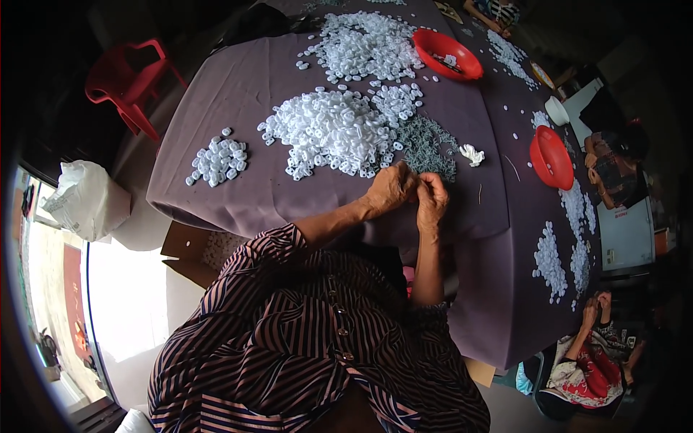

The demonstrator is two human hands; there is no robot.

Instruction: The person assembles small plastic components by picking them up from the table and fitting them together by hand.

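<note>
My left hand (390,189) and my right hand (432,198) meet at the near edge of a table covered in purple cloth (238,94). Their fingertips pinch together around something small that I cannot make out. Just beyond them lies a big heap of small white plastic pieces (332,130). Beside that heap, a patch of thin dark green-grey metal parts (427,144) spreads out. A small separate cluster of white pieces (219,160) lies to my left.
A second white heap (364,45) and a red bowl (447,52) lie farther back, another red bowl (550,157) to the right. Other people sit at the right edge (613,162) and lower right (595,346). A red plastic chair (130,79) and white bag (86,198) stand left.
</note>
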